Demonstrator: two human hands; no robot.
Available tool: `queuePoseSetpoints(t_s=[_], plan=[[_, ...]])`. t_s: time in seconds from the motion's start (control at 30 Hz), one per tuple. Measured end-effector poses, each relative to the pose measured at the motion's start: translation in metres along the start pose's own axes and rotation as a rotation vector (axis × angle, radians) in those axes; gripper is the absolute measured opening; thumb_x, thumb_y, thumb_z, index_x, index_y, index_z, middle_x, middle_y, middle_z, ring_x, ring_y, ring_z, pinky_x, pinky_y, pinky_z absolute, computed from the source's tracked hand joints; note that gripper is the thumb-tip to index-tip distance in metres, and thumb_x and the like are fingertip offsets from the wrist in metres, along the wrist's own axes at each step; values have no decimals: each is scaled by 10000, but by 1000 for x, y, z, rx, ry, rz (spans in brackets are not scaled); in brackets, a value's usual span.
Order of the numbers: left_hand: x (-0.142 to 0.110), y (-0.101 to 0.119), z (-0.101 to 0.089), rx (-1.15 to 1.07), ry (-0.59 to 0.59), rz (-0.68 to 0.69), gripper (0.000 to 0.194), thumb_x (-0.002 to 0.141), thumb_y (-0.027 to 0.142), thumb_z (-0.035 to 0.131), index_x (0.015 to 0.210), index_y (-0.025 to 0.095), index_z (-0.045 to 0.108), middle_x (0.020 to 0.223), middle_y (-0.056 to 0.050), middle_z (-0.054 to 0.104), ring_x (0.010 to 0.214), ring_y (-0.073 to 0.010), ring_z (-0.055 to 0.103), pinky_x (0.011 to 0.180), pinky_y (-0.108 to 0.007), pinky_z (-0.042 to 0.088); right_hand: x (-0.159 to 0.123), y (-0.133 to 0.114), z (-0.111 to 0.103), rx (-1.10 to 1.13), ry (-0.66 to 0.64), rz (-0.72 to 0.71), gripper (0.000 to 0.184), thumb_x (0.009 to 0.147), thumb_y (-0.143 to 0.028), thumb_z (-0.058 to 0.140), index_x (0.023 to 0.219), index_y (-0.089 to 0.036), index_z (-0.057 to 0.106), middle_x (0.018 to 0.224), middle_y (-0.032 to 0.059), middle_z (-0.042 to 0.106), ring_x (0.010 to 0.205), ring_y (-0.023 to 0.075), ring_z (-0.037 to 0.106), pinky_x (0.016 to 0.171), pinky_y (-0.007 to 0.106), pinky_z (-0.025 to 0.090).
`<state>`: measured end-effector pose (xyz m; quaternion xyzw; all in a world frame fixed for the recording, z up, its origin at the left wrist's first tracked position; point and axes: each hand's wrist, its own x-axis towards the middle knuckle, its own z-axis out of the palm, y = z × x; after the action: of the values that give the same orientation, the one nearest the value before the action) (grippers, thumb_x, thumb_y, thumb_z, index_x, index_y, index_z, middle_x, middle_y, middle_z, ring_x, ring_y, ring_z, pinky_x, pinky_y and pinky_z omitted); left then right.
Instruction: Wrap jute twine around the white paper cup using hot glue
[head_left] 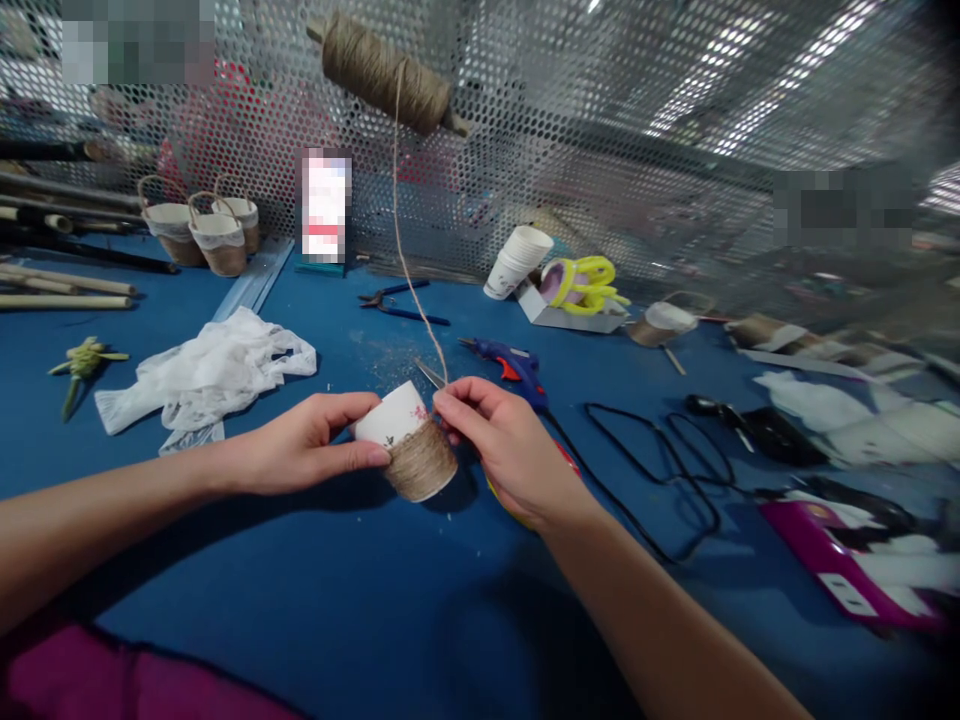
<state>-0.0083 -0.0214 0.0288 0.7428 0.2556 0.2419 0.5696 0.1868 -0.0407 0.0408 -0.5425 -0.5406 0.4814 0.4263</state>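
Note:
A white paper cup point(409, 440), tilted over the blue table, has brown twine wound round part of its side. My left hand point(322, 440) grips it, thumb on the near side. At the cup's right edge, my right hand point(502, 430) pinches the twine point(405, 255) between thumb and fingers. That strand runs taut up to a large twine spool point(386, 75) at the top. Scissors point(429, 374) lie behind and partly under my right hand, their blades showing. Just beyond is a blue glue gun point(514, 365).
White lace point(210, 375) lies left, below several small twine-covered baskets point(217, 240). Pliers point(405, 303) and stacked paper cups point(519, 260) are farther back. The glue gun's black cord point(645, 480) loops rightward towards a magenta power strip point(840, 560). A perforated metal panel point(480, 170) bounds the back.

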Motion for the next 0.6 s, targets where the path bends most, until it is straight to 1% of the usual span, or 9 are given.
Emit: queuePoseSetpoints(t_s=[0.2, 0.37, 0.5, 0.6], plan=[[-1, 1, 0, 64, 2, 33, 188, 807, 261, 521, 914, 114, 567, 884, -47, 589, 822, -152, 523, 756, -260, 426, 0, 0, 2, 11, -16, 13, 175, 744, -329, 576, 722, -165, 519, 650, -32, 504, 587, 85, 428, 568, 254, 339], [-1, 1, 0, 101, 37, 50, 185, 800, 265, 529, 891, 110, 574, 892, -57, 602, 820, -160, 535, 758, -270, 435, -2, 2, 5, -47, -22, -5, 207, 775, -381, 525, 732, -181, 491, 670, -35, 478, 614, 97, 423, 580, 258, 343], [-1, 0, 1, 104, 34, 45, 202, 802, 268, 525, 919, 111, 576, 912, -59, 605, 833, -163, 541, 779, -283, 435, -4, 5, 7, -123, 3, -20, 198, 796, -369, 492, 707, -194, 467, 658, -37, 450, 624, 108, 399, 575, 263, 321], [0, 0, 2, 77, 31, 29, 216, 796, 267, 535, 937, 109, 575, 900, -56, 609, 823, -163, 546, 765, -285, 441, -2, 7, 8, -81, 21, 20, 195, 782, -358, 515, 685, -195, 465, 658, -37, 439, 631, 109, 387, 577, 263, 311]])
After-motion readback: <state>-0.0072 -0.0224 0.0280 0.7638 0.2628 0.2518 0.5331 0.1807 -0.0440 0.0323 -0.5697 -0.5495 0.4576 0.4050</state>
